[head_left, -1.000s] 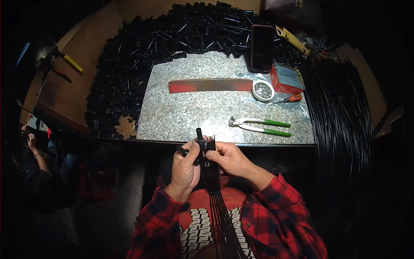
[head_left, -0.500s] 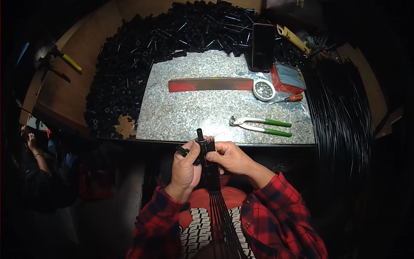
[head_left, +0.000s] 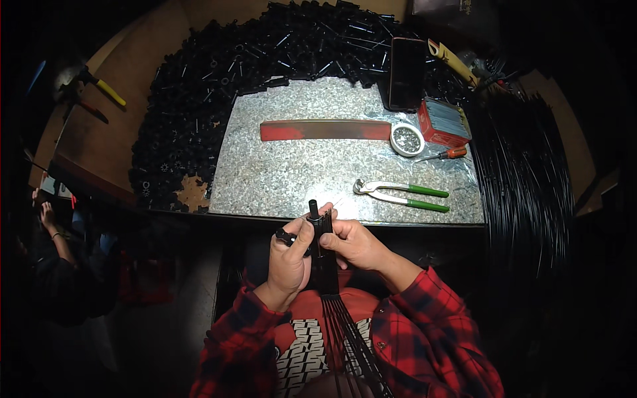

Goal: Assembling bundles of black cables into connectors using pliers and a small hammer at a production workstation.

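In front of my chest, both hands hold a black umbrella frame [head_left: 326, 273], its thin ribs fanning down over my lap. My left hand [head_left: 289, 263] is closed around the frame's shaft side, thumb pressed near the top. A short black tube end [head_left: 313, 209] sticks up above that thumb, and another black piece [head_left: 284, 236] juts out to the left between the fingers. My right hand [head_left: 356, 244] pinches the rib ends from the right, thumb in front and fingers behind. Whatever lies between those fingertips is partly hidden.
Nippers with green handles [head_left: 405, 195] lie on the speckled board [head_left: 292, 172]. Behind them are a red bar [head_left: 325, 130], white cup of small metal parts [head_left: 407, 140], screwdriver [head_left: 451, 154], red box [head_left: 443, 126] and phone [head_left: 406, 73]. Black shafts [head_left: 265, 53] and ribs [head_left: 524, 179] surround the board.
Both hands and the frame have shifted very slightly to the right. The left fingers show a little more behind the rib tops, while the grips stay the same.
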Demonstrator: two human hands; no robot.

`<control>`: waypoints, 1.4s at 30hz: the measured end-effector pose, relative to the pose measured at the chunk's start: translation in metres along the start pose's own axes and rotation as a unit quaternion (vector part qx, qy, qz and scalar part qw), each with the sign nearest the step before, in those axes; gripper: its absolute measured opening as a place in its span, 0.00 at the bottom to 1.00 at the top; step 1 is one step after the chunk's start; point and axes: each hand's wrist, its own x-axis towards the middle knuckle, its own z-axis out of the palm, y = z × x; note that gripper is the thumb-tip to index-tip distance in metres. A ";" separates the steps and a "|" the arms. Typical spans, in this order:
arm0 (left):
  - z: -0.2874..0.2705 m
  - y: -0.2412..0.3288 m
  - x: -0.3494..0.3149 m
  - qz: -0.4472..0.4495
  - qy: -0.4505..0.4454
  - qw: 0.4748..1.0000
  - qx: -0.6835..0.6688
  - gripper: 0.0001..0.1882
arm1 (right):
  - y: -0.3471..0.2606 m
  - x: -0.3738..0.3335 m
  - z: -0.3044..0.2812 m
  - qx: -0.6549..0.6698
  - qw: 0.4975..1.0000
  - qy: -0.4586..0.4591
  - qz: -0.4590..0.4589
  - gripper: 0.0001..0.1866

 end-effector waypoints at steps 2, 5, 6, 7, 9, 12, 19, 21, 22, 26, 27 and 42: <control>-0.002 0.001 0.003 -0.013 -0.021 0.999 -0.031 0.19 | -0.004 -0.003 0.001 -0.011 1.000 0.007 0.003 0.15; -0.006 0.002 0.005 -0.031 -0.052 0.995 -0.080 0.17 | -0.007 -0.005 0.003 -0.035 0.999 0.024 0.028 0.14; -0.008 0.001 0.005 -0.037 -0.064 0.993 -0.095 0.15 | -0.008 -0.006 0.003 -0.044 0.997 0.036 0.046 0.13; -0.009 -0.001 0.005 -0.034 -0.063 0.993 -0.095 0.15 | -0.009 -0.008 0.003 -0.046 0.997 0.034 0.045 0.13; -0.012 -0.005 0.003 -0.047 -0.072 0.991 -0.105 0.13 | -0.017 -0.016 0.005 -0.020 0.999 0.022 0.018 0.12; -0.007 -0.003 0.004 -0.060 -0.065 0.988 -0.125 0.14 | -0.021 -0.038 0.000 -0.042 0.999 0.017 0.004 0.16; -0.008 -0.007 0.003 -0.061 -0.057 0.990 -0.116 0.15 | -0.047 -0.079 -0.006 -0.505 0.837 -0.204 -0.058 0.22; -0.006 -0.004 0.004 -0.062 -0.046 0.991 -0.106 0.14 | -0.053 -0.082 0.009 -0.444 0.853 -0.259 -0.096 0.25; -0.005 -0.003 0.005 -0.065 -0.034 0.993 -0.096 0.14 | -0.046 -0.081 0.012 -0.437 0.849 -0.278 -0.106 0.28; -0.004 -0.002 0.005 -0.052 -0.044 0.993 -0.100 0.12 | -0.035 -0.072 0.023 -0.407 0.845 -0.289 -0.194 0.26; -0.005 -0.002 0.005 -0.054 -0.042 0.993 -0.096 0.12 | -0.030 -0.069 0.024 -0.407 0.844 -0.290 -0.196 0.26; 0.004 0.008 0.028 -0.058 -0.009 0.994 -0.095 0.10 | -0.042 -0.046 0.004 -0.307 0.920 -0.214 -0.119 0.08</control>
